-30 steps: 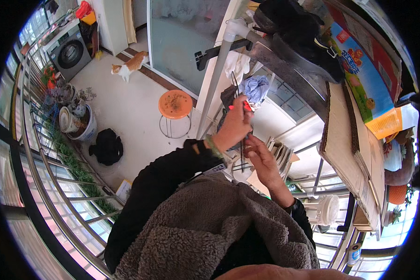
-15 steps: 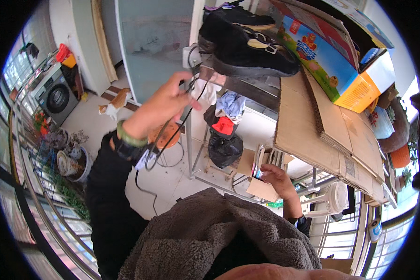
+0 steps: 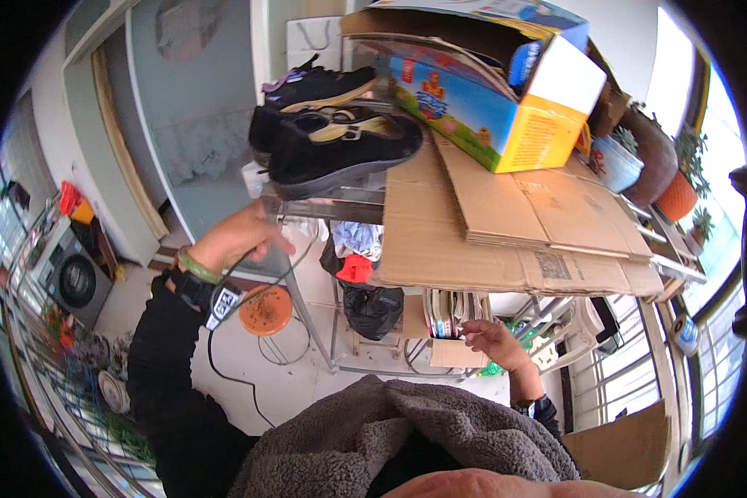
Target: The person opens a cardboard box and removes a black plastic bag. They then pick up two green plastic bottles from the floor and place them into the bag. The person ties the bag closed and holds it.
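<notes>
My left hand point(image 3: 242, 237) is at the left corner of the metal rack, below the black shoes point(image 3: 340, 153), fingers curled around a thin black cable point(image 3: 242, 383). The cable loops beside the fingers, passes a small white-and-dark plug-like piece point(image 3: 224, 305) at my wrist, and trails to the floor. At lower right, my right hand point(image 3: 496, 343) hovers by an open cardboard carton of books point(image 3: 450, 314). Its fingers are bent but apart, and nothing shows in them. Whether the fingertips touch the books I cannot tell.
Flattened cardboard point(image 3: 515, 195) and a colourful box point(image 3: 465, 116) cover the rack top. Below hang clothes point(image 3: 357, 241) and a black bag point(image 3: 373, 309). A round orange stool point(image 3: 266, 311) stands left. A washing machine point(image 3: 76, 278) and potted plants point(image 3: 689, 191) line the sides.
The view has swung, so the rack, shoes and boxes sit further left. My left hand's fingers are more curled, the cable still with them. My right hand stays by the carton. The cat no longer shows clearly.
</notes>
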A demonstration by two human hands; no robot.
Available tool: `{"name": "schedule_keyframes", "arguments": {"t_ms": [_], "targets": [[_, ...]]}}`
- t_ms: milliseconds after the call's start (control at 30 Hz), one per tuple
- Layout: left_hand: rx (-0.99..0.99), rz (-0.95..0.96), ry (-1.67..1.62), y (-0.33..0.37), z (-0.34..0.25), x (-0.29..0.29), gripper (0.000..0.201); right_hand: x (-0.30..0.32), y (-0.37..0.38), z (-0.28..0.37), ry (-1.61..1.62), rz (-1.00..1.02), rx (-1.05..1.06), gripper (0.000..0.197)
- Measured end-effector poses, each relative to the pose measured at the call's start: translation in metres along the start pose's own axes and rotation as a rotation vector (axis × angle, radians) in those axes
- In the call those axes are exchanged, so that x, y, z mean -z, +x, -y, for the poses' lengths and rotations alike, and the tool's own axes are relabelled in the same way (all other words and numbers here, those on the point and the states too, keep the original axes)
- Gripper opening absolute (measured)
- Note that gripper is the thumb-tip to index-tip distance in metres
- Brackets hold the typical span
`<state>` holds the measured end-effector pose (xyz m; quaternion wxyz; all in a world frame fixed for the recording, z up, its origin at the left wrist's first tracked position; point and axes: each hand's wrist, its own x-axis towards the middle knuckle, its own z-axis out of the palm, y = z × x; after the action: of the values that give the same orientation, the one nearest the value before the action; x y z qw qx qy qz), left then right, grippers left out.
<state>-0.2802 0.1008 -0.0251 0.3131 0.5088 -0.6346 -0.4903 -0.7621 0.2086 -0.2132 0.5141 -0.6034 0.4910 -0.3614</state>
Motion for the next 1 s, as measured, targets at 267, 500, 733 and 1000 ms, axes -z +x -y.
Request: {"name": "schedule_keyframes", "arguments": {"t_ms": [267, 500, 733, 1000], "targets": [[-0.017, -0.032, 0.035, 0.0, 0.033, -0.007, 0.042, 0.079, -0.084, 0.014, -0.075, -0.226, 0.063, 0.03], [0.025, -0.485, 0.163, -0.047, 0.039, 0.094, 0.04, 0.154, -0.227, 0.121, -0.542, -0.579, -0.186, 0.017], [-0.389, -1.002, 0.163, -0.096, -0.036, 0.135, 0.039, 0.229, -0.252, 0.24, -0.875, -0.723, -0.128, 0.021], [-0.72, -0.846, 0.741, -0.072, -0.182, -0.026, 0.05, 0.315, -0.182, 0.34, -1.327, -0.656, 0.057, 0.024]]}}
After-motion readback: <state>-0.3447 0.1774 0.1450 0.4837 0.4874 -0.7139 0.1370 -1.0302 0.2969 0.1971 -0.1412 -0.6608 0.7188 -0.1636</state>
